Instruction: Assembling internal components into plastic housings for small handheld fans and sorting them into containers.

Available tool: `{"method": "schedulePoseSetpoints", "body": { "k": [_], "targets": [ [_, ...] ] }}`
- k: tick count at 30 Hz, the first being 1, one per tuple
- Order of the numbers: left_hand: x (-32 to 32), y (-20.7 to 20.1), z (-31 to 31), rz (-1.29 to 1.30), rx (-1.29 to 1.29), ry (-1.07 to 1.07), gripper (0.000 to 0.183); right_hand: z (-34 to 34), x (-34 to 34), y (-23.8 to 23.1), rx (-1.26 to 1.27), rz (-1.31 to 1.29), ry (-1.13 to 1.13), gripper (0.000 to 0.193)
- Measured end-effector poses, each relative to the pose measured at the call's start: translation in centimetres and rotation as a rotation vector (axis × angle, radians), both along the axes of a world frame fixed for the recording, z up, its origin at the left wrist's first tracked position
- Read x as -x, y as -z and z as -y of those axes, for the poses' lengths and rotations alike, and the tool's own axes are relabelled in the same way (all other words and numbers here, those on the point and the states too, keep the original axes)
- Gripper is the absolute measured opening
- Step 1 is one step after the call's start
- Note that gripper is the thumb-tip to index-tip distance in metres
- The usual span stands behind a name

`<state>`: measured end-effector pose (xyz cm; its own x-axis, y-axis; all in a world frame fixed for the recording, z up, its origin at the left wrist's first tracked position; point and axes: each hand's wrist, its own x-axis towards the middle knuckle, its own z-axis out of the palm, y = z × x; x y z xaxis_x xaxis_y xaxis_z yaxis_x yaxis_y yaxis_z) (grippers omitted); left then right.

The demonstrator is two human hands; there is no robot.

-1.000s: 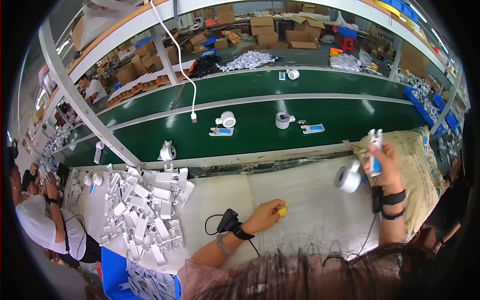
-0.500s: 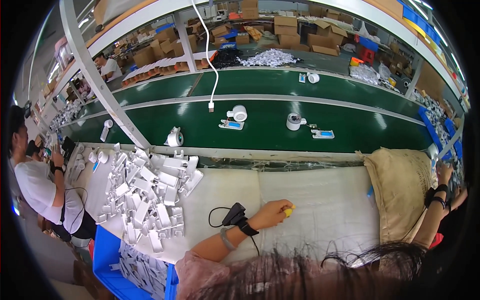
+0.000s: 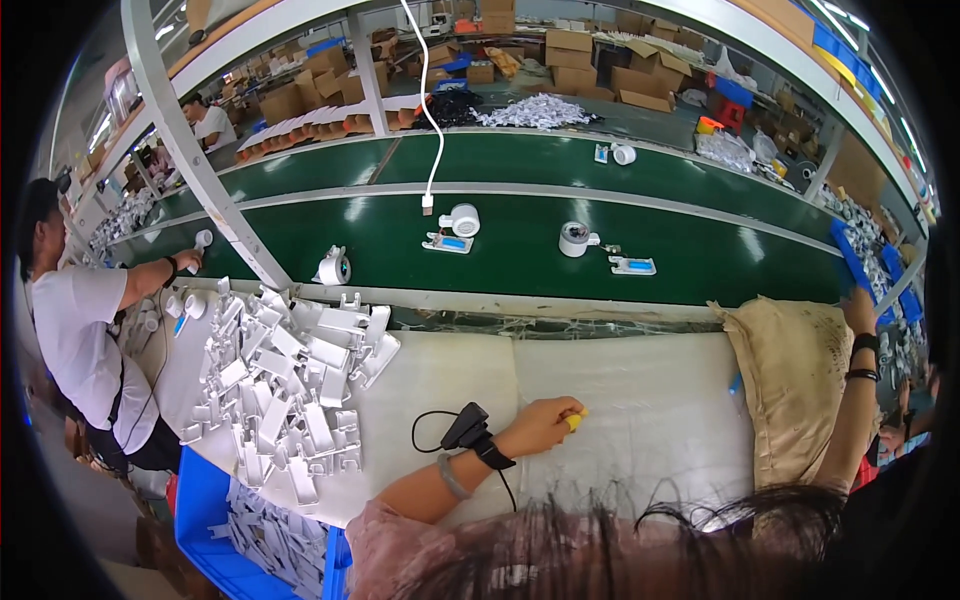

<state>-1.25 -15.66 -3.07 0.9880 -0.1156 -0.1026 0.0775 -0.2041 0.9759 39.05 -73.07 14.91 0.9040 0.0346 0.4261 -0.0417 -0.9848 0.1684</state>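
Your left hand (image 3: 538, 427) pinches a yellow piece (image 3: 574, 422); your right hand (image 3: 860, 312), its grip unclear near the blue bin (image 3: 848, 252), could shift the sack (image 3: 795, 390) if your forearm (image 3: 850, 425) snags.

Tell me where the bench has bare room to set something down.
The widest bare patch lies between the left hand and the tan sack, with a small blue item at the sack's edge. A narrower one separates the white-parts pile from the black wrist device. That pile is crowded.

Bright | ceiling tubes (image 3: 879, 85) upper right | belt (image 3: 530, 255) glare | fisheye-bent, black-rimmed edges
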Motion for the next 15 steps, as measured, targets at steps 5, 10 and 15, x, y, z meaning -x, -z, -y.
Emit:
{"method": "schedulePoseSetpoints", "body": {
  "k": [5, 10, 15],
  "targets": [
    [0.0, 0.3, -0.7, 0.013, -0.027, 0.002, 0.024, -27.2, 8.3, -3.9, -0.393, -0.177, -0.876, 0.026],
    [0.2, 0.3, -0.5, 0.057, 0.008, 0.008, 0.023, -41.5, 8.4, 6.7, -0.334, -0.398, -1.117, 0.036],
    [0.1, 0.1, -0.4, 0.086, -0.038, 0.033, 0.026, -48.9, 6.3, 16.5, -0.381, -0.335, -0.956, 0.054]
  ]
}}
